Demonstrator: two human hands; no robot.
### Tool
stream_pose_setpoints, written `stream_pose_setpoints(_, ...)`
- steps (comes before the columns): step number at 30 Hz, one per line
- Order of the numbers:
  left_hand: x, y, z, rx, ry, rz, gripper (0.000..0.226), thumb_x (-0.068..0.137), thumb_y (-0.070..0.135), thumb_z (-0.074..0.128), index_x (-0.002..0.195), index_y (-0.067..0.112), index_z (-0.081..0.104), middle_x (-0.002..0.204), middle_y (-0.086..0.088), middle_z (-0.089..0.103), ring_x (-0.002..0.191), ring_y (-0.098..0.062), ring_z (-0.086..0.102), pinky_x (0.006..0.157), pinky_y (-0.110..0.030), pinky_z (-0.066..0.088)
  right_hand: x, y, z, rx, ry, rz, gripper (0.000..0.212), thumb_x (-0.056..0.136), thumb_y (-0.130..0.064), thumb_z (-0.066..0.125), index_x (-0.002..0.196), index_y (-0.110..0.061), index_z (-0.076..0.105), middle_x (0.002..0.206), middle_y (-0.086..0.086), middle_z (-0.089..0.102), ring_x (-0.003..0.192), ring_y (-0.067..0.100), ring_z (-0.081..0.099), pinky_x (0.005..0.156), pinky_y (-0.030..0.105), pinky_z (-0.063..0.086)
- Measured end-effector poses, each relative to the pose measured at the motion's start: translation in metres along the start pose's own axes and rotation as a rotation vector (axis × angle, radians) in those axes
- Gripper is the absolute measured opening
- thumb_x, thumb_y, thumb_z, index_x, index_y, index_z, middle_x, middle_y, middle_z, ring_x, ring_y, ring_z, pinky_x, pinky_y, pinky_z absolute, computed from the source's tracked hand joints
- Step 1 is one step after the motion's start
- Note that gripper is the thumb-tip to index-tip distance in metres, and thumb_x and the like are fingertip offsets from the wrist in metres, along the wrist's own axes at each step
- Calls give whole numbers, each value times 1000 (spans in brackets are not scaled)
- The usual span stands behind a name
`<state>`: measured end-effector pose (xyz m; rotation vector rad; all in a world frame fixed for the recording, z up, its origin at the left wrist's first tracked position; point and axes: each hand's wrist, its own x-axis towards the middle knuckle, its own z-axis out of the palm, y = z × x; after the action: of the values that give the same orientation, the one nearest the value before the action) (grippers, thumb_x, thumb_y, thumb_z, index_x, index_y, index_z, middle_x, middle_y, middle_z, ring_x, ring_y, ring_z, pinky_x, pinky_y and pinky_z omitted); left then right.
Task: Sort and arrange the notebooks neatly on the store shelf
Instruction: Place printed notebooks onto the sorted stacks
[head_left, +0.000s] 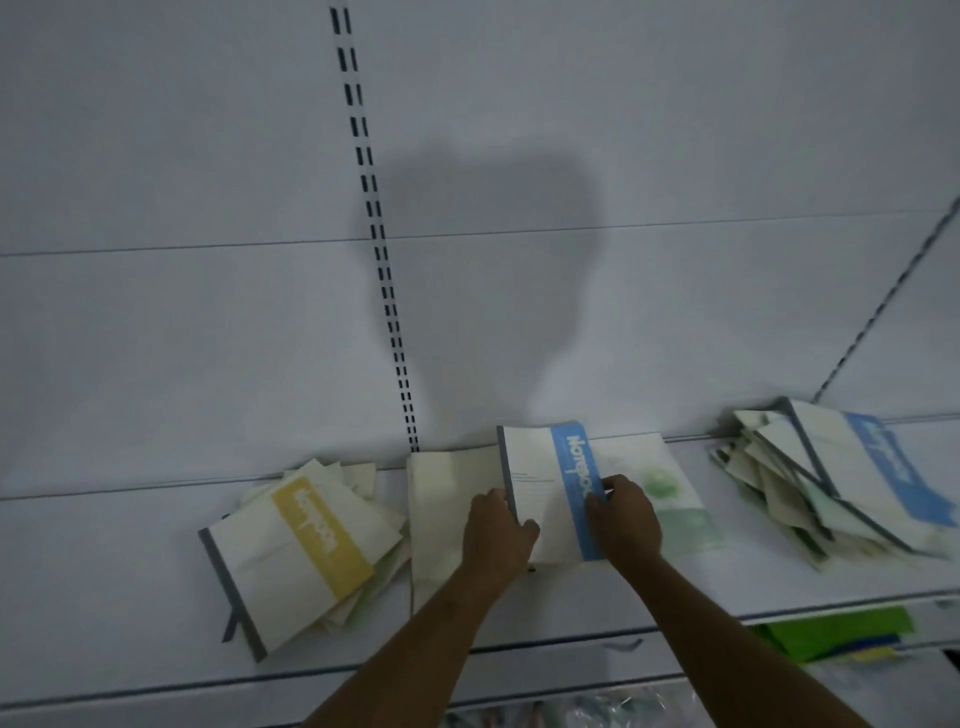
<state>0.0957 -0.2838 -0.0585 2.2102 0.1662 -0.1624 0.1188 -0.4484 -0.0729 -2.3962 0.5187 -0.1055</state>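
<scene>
A white notebook with a blue band (540, 483) lies at the middle of the white shelf (130, 597). My left hand (496, 538) grips its grey spine edge. My right hand (623, 519) pinches its right side at the blue band. Under it to the right lies a notebook with a green design (675, 493), and to the left a plain cream notebook (441, 514). A messy pile topped by a yellow-banded notebook (296, 556) sits at the left. At the right is another loose pile topped by a blue-banded notebook (852, 478).
The white back panel with a slotted upright (387, 280) rises behind the shelf. A second slotted upright (883, 306) slants at the far right. Green and yellow goods (836, 636) show on a lower shelf at the bottom right.
</scene>
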Motion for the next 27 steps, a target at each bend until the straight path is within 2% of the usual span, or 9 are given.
stream_pose_setpoints(2,6,1,15,36,-16,-25,50,74,35,63,115,7,57,114,-11,60,97,-21,61,85,-38,54,6,11,0,-17,0,9,29,90,-33,55,110,-13,59,106,6,63,92,22,62,70,29,46)
stream_pose_setpoints(6,5,16,29,143,-39,-61,40,84,32,62,114,5,54,116,-11,48,106,-24,53,87,-29,46,20,25,-1,-26,-21,18,27,90,-31,55,109,-12,61,105,8,63,92,23,63,74,33,50)
stream_pose_setpoints(13,12,11,41,396,-20,-62,42,90,37,51,119,8,50,121,-11,43,111,-25,49,90,-35,46,35,29,1,-134,-74,-40,35,89,-34,55,113,-10,64,108,9,56,99,24,59,81,36,52)
stream_pose_setpoints(20,10,4,35,302,24,-68,46,91,34,54,129,10,46,126,-10,44,112,-23,52,93,-33,46,29,25,5,-197,-69,-53,33,89,-34,55,112,-11,62,107,8,59,98,24,60,80,34,52)
stream_pose_setpoints(24,6,-2,11,210,148,-73,35,90,32,56,120,15,52,121,-6,48,104,-20,56,85,-31,48,24,17,6,-202,-47,-56,29,90,-29,54,113,-12,59,111,9,60,105,26,58,83,34,47)
stream_pose_setpoints(27,1,-14,-18,197,269,-110,28,88,30,56,112,16,54,115,-5,51,99,-19,58,81,-32,49,17,-2,17,-70,-40,-112,27,89,-25,57,112,-14,62,110,9,64,103,25,60,84,34,48)
